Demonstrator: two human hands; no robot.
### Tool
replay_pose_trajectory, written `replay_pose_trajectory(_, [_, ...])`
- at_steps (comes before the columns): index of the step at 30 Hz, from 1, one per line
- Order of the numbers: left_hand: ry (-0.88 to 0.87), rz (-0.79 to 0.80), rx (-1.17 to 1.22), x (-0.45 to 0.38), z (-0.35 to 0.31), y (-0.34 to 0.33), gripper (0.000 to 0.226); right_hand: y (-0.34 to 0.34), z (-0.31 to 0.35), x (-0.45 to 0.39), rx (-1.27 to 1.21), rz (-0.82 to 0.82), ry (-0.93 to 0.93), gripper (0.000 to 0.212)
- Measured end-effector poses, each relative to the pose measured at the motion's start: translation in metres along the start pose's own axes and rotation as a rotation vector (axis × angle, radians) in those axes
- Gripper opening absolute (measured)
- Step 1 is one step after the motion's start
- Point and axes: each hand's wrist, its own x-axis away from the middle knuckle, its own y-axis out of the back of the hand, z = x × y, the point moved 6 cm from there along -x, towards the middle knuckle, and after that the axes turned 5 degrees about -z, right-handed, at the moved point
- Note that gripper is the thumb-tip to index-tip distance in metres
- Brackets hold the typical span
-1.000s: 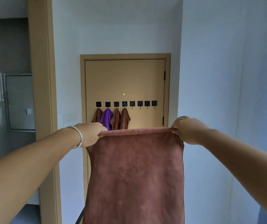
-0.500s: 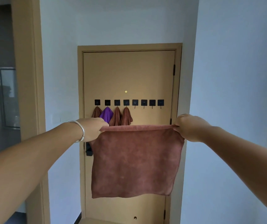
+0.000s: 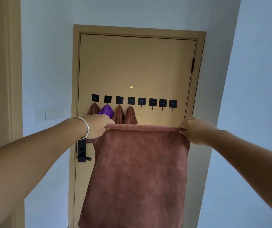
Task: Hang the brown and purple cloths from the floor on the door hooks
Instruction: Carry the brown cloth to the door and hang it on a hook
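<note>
1. Left hand (image 3: 97,126): fingers curled over the top left corner of a brown cloth (image 3: 136,170), pinching it. A silver bangle (image 3: 85,127) sits on that wrist.
2. Door handle (image 3: 82,151): black, on the left edge of the door (image 3: 136,66), partly behind the left wrist and the cloth's edge.
3. Occupied hooks, left half of the row: first hook carries a brown cloth (image 3: 93,109), second a purple cloth (image 3: 107,111), third (image 3: 118,114) and fourth (image 3: 130,116) brown cloths. Each hangs bunched from a single point. Their lower ends are hidden behind the held cloth.
4. Held cloth: stretched flat between both hands in front of the door, top hem taut and roughly level, the rest hanging free, well clear of the hooks.
5. Free hooks, right half of the row: four bare, starting with the fifth hook (image 3: 141,104); the last (image 3: 172,106) is near the hinge side.
6. Right hand (image 3: 192,130): clamped on the top right corner of the held cloth.
7. Step in hand, by judgement: carrying the fifth cloth to the door; four are hung. The floor is out of view, so the remaining count cannot be told.
8. Next move, by judgement: raise the cloth towards the fifth hook, gather a point along the hem or a corner, and catch it over the hook tip before either hand lets go.
</note>
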Motion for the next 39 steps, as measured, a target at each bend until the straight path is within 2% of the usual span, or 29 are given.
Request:
replay_pose_trajectory(6, [-0.027,-0.038,0.066,-0.068,0.070,-0.027,0.022,-0.038,0.017,-0.085,0.017,-0.001,-0.010,0.026])
replay_pose_trajectory(15, [-0.031,-0.106,0.111,-0.125,0.132,-0.077,0.024,-0.085,0.032,-0.151,0.064,0.064,0.003,0.026])
replay_pose_trajectory(20, [0.007,-0.226,0.286,-0.156,0.144,-0.088,0.044,-0.097,0.027,-0.187,0.122,0.047,-0.023,0.024])
replay_pose_trajectory(23, [0.009,-0.240,0.272,-0.176,0.147,-0.099,0.037,-0.110,0.022,-0.206,0.155,0.041,-0.051,0.024])
replay_pose_trajectory(31, [0.045,-0.288,0.179,-0.256,0.159,-0.128,0.049,-0.177,-0.009,-0.269,0.079,0.044,-0.122,0.024])
replay_pose_trajectory(36, [0.036,-0.364,0.193,-0.327,0.164,-0.145,0.055,-0.223,-0.043,-0.325,-0.013,-0.036,-0.136,0.027])
replay_pose_trajectory(39, [0.040,-0.394,0.160,-0.369,0.165,-0.151,0.051,-0.243,-0.062,-0.357,-0.082,-0.066,-0.159,0.031])
